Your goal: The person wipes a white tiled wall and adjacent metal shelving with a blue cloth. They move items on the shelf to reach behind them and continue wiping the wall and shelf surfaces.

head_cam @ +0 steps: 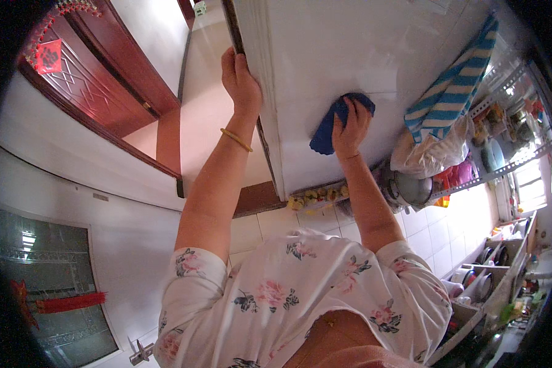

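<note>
My right hand [353, 124] presses a dark blue cloth [324, 133] flat against a white tiled wall [331, 55]. Its fingers spread over the cloth, which has a scalloped lower edge. My left hand [243, 87], with a yellow bangle on the wrist, grips the white door frame [263, 96] at the wall's edge. The fingertips of that hand are partly hidden by the dark strip along the frame.
A blue-and-white striped towel [451, 99] and a plastic bag [430, 149] hang right of the cloth, beside a perforated metal rack [510, 161]. Drawers [483, 285] holding dishes stand lower right. A white door [133, 262] with a glass panel is at left, a red-brown door [96, 92] beyond.
</note>
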`<action>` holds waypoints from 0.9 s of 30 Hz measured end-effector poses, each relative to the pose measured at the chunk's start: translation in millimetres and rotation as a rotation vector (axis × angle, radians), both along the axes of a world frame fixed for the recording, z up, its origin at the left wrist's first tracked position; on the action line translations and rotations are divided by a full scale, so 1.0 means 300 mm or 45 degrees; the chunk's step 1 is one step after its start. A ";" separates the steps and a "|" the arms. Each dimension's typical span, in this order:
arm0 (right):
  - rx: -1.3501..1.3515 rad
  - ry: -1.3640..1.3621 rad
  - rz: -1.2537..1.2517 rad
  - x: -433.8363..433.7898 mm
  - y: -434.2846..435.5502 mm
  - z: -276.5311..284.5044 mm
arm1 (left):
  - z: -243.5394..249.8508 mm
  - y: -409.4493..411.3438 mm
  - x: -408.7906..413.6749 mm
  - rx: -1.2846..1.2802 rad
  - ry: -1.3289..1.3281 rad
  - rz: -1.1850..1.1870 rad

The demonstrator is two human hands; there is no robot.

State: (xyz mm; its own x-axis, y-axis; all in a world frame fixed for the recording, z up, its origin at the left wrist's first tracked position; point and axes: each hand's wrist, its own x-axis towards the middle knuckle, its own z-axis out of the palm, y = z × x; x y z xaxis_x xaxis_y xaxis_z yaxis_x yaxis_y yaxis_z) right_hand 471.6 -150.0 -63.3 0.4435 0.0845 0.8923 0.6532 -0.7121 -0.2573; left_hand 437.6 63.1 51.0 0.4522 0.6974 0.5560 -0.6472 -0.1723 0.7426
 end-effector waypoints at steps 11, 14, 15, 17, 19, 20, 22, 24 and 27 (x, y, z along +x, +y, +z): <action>-0.338 -0.219 0.244 -0.045 0.195 0.273 | -0.014 0.023 0.005 0.034 0.000 -0.015; -0.146 -0.274 0.234 -0.019 0.187 0.430 | -0.009 0.007 0.005 -0.042 -0.013 -0.057; -0.080 -0.300 0.243 -0.014 0.191 0.485 | 0.003 -0.001 -0.006 0.022 0.009 -0.026; 0.006 -0.435 0.185 -0.027 0.202 0.579 | -0.014 0.008 0.001 0.026 -0.016 -0.066; -0.048 -0.447 0.220 -0.029 0.218 0.581 | -0.015 0.009 -0.001 0.013 -0.046 -0.094; -0.078 -0.451 0.241 -0.035 0.225 0.577 | -0.012 0.012 -0.004 -0.016 -0.051 -0.113; -0.246 -0.446 0.302 -0.061 0.211 0.523 | -0.010 0.005 -0.003 -0.081 -0.062 -0.171; -0.394 -0.539 0.334 -0.034 0.187 0.425 | -0.007 -0.012 0.001 -0.027 -0.081 -0.157; -0.319 -0.418 0.331 -0.070 0.200 0.508 | -0.009 0.002 -0.009 0.033 -0.056 -0.102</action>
State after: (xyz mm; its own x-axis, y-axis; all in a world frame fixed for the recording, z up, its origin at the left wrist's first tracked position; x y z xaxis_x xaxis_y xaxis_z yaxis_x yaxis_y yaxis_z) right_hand 450.7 -89.9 89.0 0.0775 0.3852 0.9196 0.8356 -0.5283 0.1509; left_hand 434.8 63.8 48.2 0.4804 0.6451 0.5942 -0.6917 -0.1378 0.7089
